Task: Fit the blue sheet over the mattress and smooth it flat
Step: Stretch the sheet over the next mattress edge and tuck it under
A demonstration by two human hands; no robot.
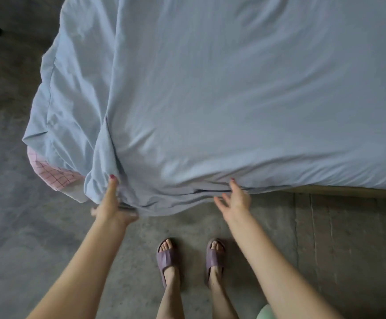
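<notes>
Below, blue sheet [210,100] draped over the mattress corner, its bunched hem clamped in the left hand [112,203] grip, right hand [235,200] spread, fingertips touching the hem edge.

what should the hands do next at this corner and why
Probably pull the bunched hem down and under the corner. The left hand grips gathered blue sheet there, pink checked fabric shows uncovered beside it, and the right hand is open at the edge.
</notes>
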